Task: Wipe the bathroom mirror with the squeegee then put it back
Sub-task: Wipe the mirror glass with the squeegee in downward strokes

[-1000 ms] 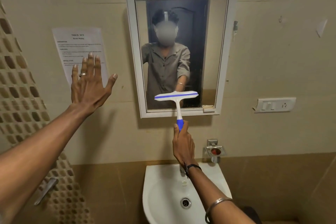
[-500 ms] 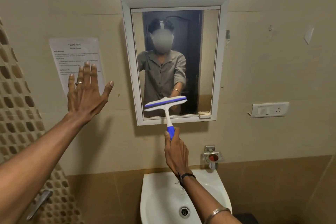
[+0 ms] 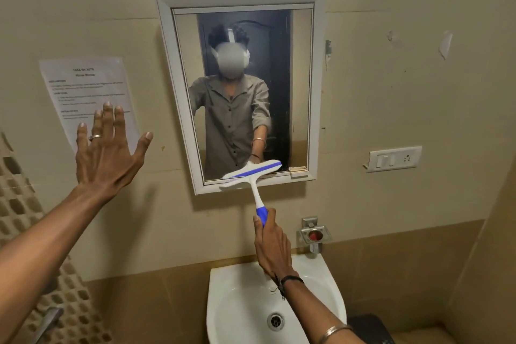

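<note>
A white-framed mirror (image 3: 303, 86) hangs on the beige wall above the sink. My right hand (image 3: 270, 246) grips the blue handle of a white and blue squeegee (image 3: 251, 174). Its blade is tilted, right end higher, and lies across the mirror's bottom frame edge. My left hand (image 3: 107, 153) is raised with fingers spread in front of the wall to the left of the mirror, holding nothing. Whether its palm touches the wall is unclear.
A white sink (image 3: 237, 301) sits below my right hand. A metal soap holder (image 3: 314, 234) is fixed right of it. A printed sheet (image 3: 83, 86) is taped left of the mirror; a switch plate (image 3: 393, 159) is at right. A patterned tile wall (image 3: 16, 190) borders the left.
The squeegee has slid down from the lower glass to the mirror's bottom frame edge and tilted more. My left hand has stayed beside the mirror. The view has tilted.
</note>
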Demonstrator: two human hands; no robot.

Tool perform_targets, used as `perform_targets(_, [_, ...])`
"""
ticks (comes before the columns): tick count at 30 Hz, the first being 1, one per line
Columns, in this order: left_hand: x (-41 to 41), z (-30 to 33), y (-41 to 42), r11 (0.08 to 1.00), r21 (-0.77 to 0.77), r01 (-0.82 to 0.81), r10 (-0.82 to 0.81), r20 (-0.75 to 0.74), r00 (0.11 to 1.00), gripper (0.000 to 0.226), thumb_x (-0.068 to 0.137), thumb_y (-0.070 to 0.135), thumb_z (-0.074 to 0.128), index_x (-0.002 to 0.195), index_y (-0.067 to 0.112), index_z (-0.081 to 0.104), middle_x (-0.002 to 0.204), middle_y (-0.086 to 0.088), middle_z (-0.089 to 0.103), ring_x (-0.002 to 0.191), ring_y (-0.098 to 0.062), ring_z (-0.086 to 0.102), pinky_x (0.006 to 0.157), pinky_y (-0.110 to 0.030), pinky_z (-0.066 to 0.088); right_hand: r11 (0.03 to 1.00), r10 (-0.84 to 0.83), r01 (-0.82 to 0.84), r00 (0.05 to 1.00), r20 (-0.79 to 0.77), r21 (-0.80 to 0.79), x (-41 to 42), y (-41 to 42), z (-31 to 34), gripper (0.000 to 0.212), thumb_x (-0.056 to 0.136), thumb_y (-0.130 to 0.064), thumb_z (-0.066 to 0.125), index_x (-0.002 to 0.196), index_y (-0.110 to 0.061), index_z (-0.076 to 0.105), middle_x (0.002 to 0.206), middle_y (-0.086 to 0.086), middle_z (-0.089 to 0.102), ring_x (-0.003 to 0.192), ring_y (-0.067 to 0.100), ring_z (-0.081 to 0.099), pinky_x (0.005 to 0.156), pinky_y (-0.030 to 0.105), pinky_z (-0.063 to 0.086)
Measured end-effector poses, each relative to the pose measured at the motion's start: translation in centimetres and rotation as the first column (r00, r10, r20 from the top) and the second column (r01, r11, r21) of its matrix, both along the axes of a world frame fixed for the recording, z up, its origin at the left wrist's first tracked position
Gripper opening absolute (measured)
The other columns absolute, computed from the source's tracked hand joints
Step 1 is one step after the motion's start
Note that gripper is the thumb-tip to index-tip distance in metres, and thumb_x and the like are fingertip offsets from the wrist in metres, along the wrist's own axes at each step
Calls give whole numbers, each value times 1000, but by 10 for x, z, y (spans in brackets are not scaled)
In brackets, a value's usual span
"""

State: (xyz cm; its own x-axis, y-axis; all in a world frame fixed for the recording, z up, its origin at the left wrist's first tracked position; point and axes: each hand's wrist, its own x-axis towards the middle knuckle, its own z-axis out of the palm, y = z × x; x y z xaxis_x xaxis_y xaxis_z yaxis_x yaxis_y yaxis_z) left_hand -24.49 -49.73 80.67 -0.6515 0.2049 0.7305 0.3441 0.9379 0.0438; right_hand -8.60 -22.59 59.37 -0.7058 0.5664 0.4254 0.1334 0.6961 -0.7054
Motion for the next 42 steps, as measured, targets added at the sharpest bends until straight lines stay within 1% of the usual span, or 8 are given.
perform_targets(8, [-3,-1,3,999,26,29,-29,-16,999,100,100,78,9,171,7,11,179,-15,11,165,-35,15,113,-22,-32,987,-70,46,985,-160,-152,7,15,20,32,101,-53,32,119,-27,39,62,-7,47,47,8,44,42,18,34])
perform_targets(16, [-5,-3,16,995,44,85,-83,-44,996,102,99,77,11,169,3,17,178,-18,15,164,-37,19,112,-20,-32,988,-101,81,983,-155,-132,13,41,15,27,103,-47,35,116,-24,41,61,-6,47,46,8,44,40,15,33])
perform_targets(20, [-2,-1,21,995,41,94,-93,-42,995,101,98,74,15,168,1,20,177,-19,17,163,-38,21,121,-34,-19,987,-97,77,986,-137,-142,23,46,2,26,103,-45,36,117,-24,43,59,-5,46,46,8,45,42,19,36])
perform_targets(24, [-5,-1,19,995,49,90,-87,-55,995,102,98,75,15,168,1,21,177,-19,18,163,-38,22,118,-28,-24,992,-62,28,957,-284,-124,16,49,50,36,98,-57,32,114,-28,46,59,-6,45,44,7,45,41,16,37])
perform_targets(30, [-10,-4,18,993,48,105,-102,-66,993,102,99,77,15,168,2,21,177,-18,19,163,-38,23,113,-20,-31,997,-40,9,903,-427,-74,-14,74,158,29,103,-46,40,116,-21,44,69,-11,47,50,7,48,46,13,37])
perform_targets(36, [-22,-5,13,996,12,84,-84,-54,995,95,102,76,23,168,7,21,176,-18,24,160,-39,29,118,-21,-28,996,-12,-29,896,-443,-85,-17,72,142,28,103,-44,40,117,-20,43,70,-11,45,60,-2,54,47,10,42])
perform_targets(39, [-30,-5,8,996,1,84,-84,-11,996,92,103,76,27,168,12,18,179,-10,16,167,-21,7,120,-22,-29,991,-13,-40,920,-392,-125,-13,70,107,32,103,-47,39,122,-22,42,69,-9,46,53,5,50,47,15,43])
perform_targets(42, [-47,-11,2,998,20,68,-68,-1,998,95,102,77,30,169,14,7,175,15,-19,153,9,-29,121,-23,-30,990,-31,-21,933,-358,-141,-6,64,73,42,98,-56,33,126,-26,42,69,-8,47,59,2,53,52,13,44])
